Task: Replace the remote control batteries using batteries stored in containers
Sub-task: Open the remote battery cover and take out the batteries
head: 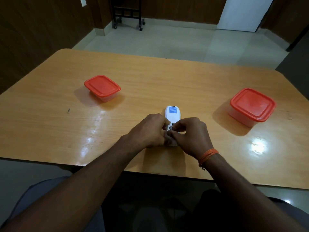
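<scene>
Both hands meet just below the middle of the frame, right on the white remote (172,114). The left hand (148,131) has its fingers curled around the remote's left side & near end, gripping it. The right hand (190,133) comes in from the right, fingers bent, pinching at a small shiny bit (170,127) in the opened part of the remote, between the two hands. That bit is too small to tell what it is. An orange thread band (208,155) sits on the right wrist.

The remote lies flat on the table (50,124), back side up, w/ its far end poking out above the hands. A blue label (173,110) shows on that far end. The near end is mostly hidden under the fingers.

Further out, 2 clear boxes w/ orange lids, both shut. The left box (102,87) is in the left-middle of the frame, well apart from the hands. The right box (252,106) is at the right-middle, also well apart. What's inside them can't be seen.

The table is light wood, shiny, w/ bright light spots near the bottom edge. Past the table, at the top of the frame, is a pale tiled floor (167,39), a dark stand on wheels (127,14) at top center & a white panel (242,12) at top right.
</scene>
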